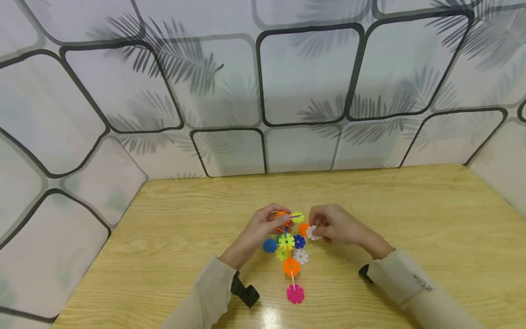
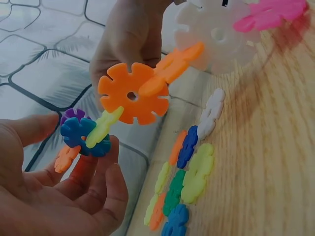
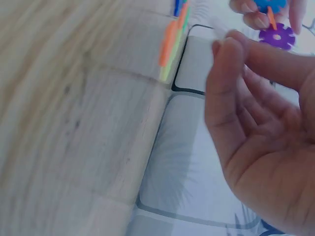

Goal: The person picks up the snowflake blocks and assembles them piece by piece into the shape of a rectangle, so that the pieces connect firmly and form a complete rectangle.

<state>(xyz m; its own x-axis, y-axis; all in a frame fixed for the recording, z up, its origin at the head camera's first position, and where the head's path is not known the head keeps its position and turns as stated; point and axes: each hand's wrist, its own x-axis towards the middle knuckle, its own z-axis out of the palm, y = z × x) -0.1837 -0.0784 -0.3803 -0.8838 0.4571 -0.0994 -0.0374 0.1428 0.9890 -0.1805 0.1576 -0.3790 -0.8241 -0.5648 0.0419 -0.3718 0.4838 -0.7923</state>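
In the head view my left hand [image 1: 267, 224] grips one end of a chain of slotted plastic discs, its thumb over an orange disc [image 1: 281, 218]. From there the chain runs towards me through a yellow-green disc [image 1: 286, 241] and another orange disc [image 1: 291, 267] to a pink disc [image 1: 295, 294]. The left wrist view shows a blue disc [image 2: 74, 132], with purple and small orange ones, between the left hand's thumb and fingers. To the right of the chain, my right hand [image 1: 334, 224] pinches a white slotted disc [image 1: 312, 232]; only a pale blur of it shows in the right wrist view.
Loose discs lie on the wooden table [image 1: 197, 219] beneath the chain, among them a blue disc [image 1: 269, 246], a dark blue disc [image 1: 299, 241] and a white disc [image 1: 301, 256]. A patterned wall [image 1: 304, 151] rises behind the table's far edge.
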